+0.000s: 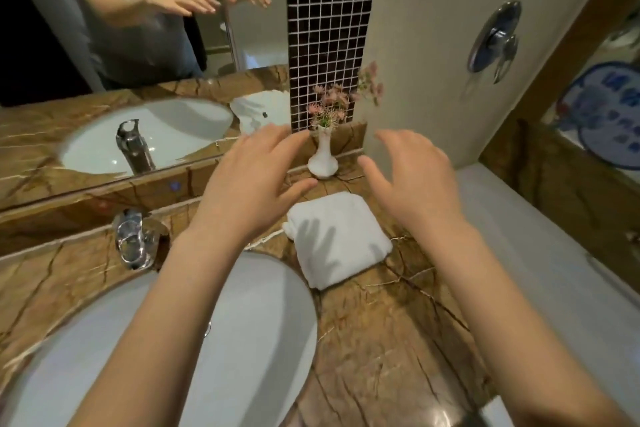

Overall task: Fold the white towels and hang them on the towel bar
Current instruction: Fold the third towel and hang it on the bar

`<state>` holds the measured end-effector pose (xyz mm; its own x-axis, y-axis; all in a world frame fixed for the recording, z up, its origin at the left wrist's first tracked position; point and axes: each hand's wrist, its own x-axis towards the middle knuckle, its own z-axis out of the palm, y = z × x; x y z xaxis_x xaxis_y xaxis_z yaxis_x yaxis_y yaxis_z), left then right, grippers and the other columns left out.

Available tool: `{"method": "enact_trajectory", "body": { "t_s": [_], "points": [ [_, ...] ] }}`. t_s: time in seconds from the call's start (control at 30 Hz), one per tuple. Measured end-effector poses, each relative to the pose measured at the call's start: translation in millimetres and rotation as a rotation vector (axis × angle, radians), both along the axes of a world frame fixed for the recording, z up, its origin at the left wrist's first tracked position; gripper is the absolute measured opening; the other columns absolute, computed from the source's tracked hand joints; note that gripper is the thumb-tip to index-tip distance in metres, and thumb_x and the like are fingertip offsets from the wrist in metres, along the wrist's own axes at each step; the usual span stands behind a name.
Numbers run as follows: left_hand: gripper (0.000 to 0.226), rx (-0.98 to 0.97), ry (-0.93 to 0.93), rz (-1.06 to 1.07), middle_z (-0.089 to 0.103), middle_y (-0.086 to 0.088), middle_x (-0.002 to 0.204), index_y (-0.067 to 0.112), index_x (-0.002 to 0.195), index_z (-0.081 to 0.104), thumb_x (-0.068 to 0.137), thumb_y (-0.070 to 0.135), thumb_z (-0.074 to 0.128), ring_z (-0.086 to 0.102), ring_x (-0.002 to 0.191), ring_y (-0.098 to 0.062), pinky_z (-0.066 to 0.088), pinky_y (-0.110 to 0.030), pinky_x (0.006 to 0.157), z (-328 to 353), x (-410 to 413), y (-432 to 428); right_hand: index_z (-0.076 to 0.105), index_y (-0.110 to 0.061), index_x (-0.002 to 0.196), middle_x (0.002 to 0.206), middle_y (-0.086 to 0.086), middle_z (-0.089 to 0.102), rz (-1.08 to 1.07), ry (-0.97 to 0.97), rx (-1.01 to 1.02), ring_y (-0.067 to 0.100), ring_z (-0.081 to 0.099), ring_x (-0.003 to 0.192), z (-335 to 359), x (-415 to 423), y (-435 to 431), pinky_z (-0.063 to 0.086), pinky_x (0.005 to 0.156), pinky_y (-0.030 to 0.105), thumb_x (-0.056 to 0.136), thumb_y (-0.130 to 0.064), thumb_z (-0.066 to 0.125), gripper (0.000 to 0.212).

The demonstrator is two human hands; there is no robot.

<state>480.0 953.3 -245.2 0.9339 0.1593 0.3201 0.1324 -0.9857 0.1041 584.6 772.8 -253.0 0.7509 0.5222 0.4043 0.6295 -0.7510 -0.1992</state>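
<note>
Head view.

Writing: a round blue sign at the far right edge carries pale characters, too blurred to read.

Surface and room: the desk is glossy brown marble with pale veins. A white oval sink is sunk into its left half, with a chrome faucet behind it. A mirror runs along the back of the desk on the left and reflects the sink, the faucet and the person's two outstretched hands. Right of the mirror is a vertical strip of dark mosaic tile, then a plain cream wall with a chrome fitting. A white vase of pink flowers stands upright at the back of the desk, at the foot of the tile strip.

Task item: one white towel, folded into a thick rectangle, lies flat on the desk just right of the sink, in front of the vase and apart from it. A hand's shadow falls across its top.

Hands: the left hand and right hand are both palm down above the desk, one on each side of the towel's far end. The fingers of both are spread wide, slightly bent, and hold nothing.

Edges and room: the towel's left corner lies near the sink rim. Bare marble extends from the towel toward the near edge. A white ledge borders the desk on the right.
</note>
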Motion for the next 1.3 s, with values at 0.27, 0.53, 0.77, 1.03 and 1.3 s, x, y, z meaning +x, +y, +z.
{"method": "enact_trajectory", "body": {
  "t_s": [0.27,0.53,0.77,1.03,1.3],
  "points": [
    [0.067,-0.067,0.061,0.011,0.038,-0.004,0.149,0.024,0.145,0.035,0.087,0.054,0.049,0.031,0.139,-0.024,0.028,-0.046,0.113,-77.7,21.0,-7.2,0.058,-0.015,0.123,0.114,0.005,0.064,0.040,0.035,0.014,0.025,0.056,0.108,-80.3,19.7,-1.0,0.043,0.083,0.037,0.094,-0.042,0.049,0.041],
    [0.063,-0.121,0.088,0.007,0.043,-0.004,0.145,0.021,0.142,0.040,0.089,0.052,0.049,0.037,0.134,-0.024,0.033,-0.042,0.107,-161.9,34.0,-22.1,0.053,-0.018,0.131,0.123,0.003,0.060,0.074,0.173,-0.020,0.023,0.052,0.116,-168.3,25.7,-7.0,0.040,0.094,0.040,0.094,-0.045,0.046,0.046],
    [0.080,-0.144,0.261,-0.063,0.043,-0.004,0.145,0.023,0.143,0.040,0.078,0.067,0.056,0.035,0.134,-0.022,0.030,-0.039,0.108,-222.4,43.0,-33.0,0.052,-0.018,0.130,0.120,0.004,0.061,0.099,0.253,-0.133,0.023,0.053,0.114,-218.8,28.5,-12.5,0.041,0.095,0.037,0.094,-0.044,0.046,0.045],
    [0.084,-0.186,0.264,-0.080,0.046,-0.018,0.140,0.012,0.138,0.047,0.063,0.035,0.077,0.044,0.127,-0.036,0.040,-0.046,0.100,-248.6,39.4,-44.1,0.041,-0.019,0.141,0.146,0.005,0.041,0.094,0.309,-0.203,0.022,0.033,0.138,-247.4,25.6,-14.2,0.027,0.111,0.041,0.100,-0.041,0.030,0.048],
    [0.048,-0.225,0.194,-0.078,0.066,-0.007,0.109,0.016,0.119,0.061,0.072,0.023,0.064,0.063,0.093,-0.031,0.046,-0.032,0.062,-235.4,44.7,-40.7,0.040,-0.028,0.138,0.147,-0.007,0.041,0.353,0.333,-0.246,0.012,0.028,0.141,-242.8,29.6,-19.9,0.001,0.119,0.045,0.078,-0.029,0.056,0.061]
  ]
}}
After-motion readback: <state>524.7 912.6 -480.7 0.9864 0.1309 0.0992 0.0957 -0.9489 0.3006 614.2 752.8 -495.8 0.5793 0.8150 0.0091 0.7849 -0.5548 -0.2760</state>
